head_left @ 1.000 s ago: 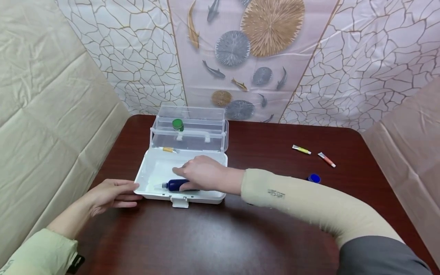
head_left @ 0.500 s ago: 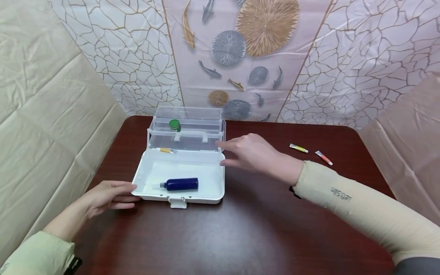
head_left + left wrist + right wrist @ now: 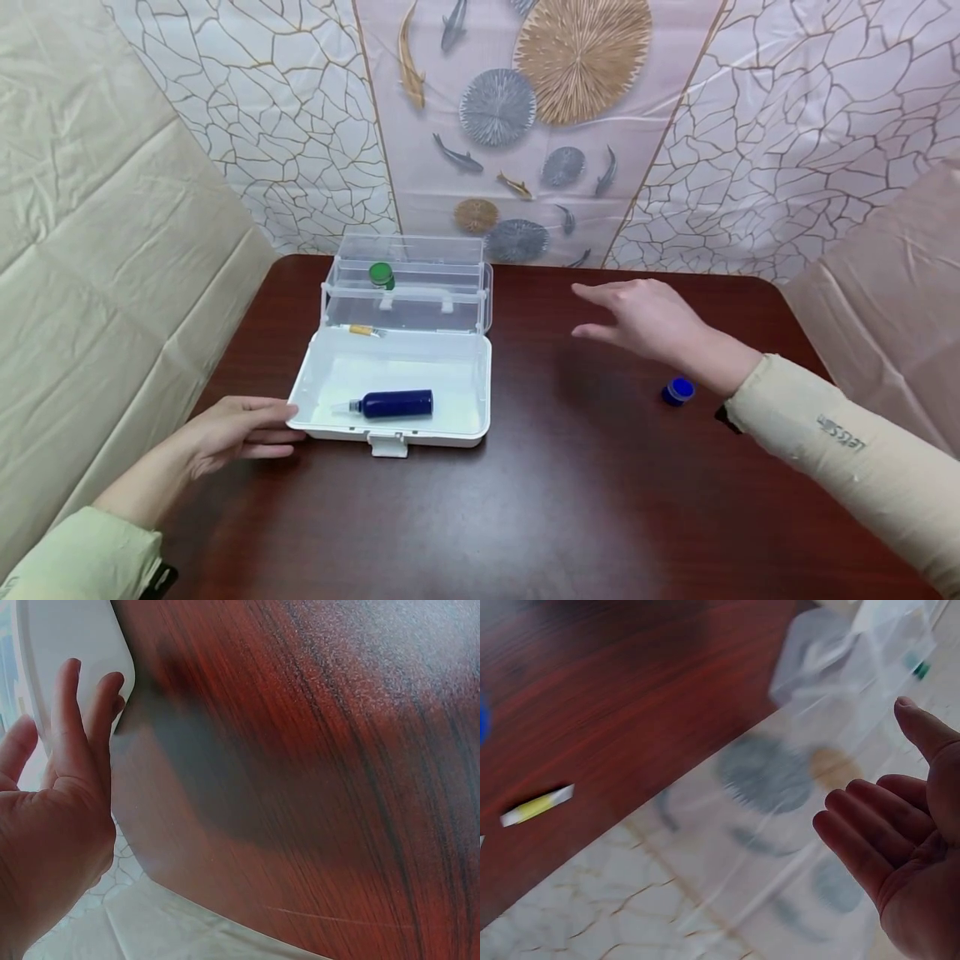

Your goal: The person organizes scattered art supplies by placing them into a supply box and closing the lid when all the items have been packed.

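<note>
The white plastic toolbox stands open, its clear lid and upper tray folded back. My left hand holds its front left corner, thumb at the rim and fingers along the outer wall in the left wrist view. A dark blue bottle with a clear nozzle lies inside on the floor. My right hand is in the air right of the toolbox, fingers extended and nothing in them. Below that hand, a yellow paint tube lies on the table in the right wrist view; in the head view the hand and forearm hide it.
A blue paint jar stands on the table near my right forearm. In the upper tray sits a green-lidded jar. A paintbrush with a yellow part lies at the toolbox's back edge. Patterned cloth hangs behind the table.
My right hand has let go of the blue bottle in the toolbox, then moved right over the table. The blue jar shows again and the tubes are now covered. My left hand stays at the corner.
</note>
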Motion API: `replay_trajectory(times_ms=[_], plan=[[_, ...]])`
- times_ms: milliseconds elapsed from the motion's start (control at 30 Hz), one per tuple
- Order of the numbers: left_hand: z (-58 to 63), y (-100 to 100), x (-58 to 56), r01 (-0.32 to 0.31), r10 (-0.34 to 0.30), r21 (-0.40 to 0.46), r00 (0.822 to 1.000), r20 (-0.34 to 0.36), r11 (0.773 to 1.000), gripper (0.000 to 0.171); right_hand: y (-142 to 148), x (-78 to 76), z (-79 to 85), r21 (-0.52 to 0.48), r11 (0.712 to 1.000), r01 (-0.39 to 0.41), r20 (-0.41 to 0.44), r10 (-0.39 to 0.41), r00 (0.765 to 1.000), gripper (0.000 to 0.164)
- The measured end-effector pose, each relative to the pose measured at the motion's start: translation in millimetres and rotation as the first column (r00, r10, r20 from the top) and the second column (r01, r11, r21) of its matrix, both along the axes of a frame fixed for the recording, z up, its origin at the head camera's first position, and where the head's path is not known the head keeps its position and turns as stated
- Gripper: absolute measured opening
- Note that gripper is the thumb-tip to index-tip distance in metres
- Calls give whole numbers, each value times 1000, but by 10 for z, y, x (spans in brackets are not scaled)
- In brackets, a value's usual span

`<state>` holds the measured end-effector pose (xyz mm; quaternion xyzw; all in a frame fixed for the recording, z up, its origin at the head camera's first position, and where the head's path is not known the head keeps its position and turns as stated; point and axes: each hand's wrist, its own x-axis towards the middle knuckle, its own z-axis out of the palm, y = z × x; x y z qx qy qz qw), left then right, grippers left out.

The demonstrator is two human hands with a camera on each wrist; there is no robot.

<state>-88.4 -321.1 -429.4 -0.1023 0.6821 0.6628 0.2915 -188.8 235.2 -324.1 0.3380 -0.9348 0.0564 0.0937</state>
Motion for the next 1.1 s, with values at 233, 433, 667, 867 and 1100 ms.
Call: replay_trajectory(times_ms=[233, 433, 667, 867, 1100], plan=[[-4, -7, 12, -4, 4, 18, 1000, 4, 1000, 44, 405, -135, -67, 70, 986, 151, 64, -156, 986, 64], [-20, 3, 16, -8, 7, 7, 1000, 6, 1000, 47, 693, -278, -197, 106, 977, 185, 81, -194, 978, 63], [-30, 4, 24, -6, 6, 7, 1000, -2, 1000, 47, 920, -413, -352, 164, 963, 212, 150, -237, 960, 64], [-30, -6, 20, -3, 3, 12, 1000, -4, 1000, 45, 1075, -517, -530, 178, 958, 225, 185, -257, 948, 62], [-30, -23, 7, 10, -9, 31, 1000, -9, 999, 41, 1170, -642, -737, 187, 958, 217, 216, -255, 942, 58]])
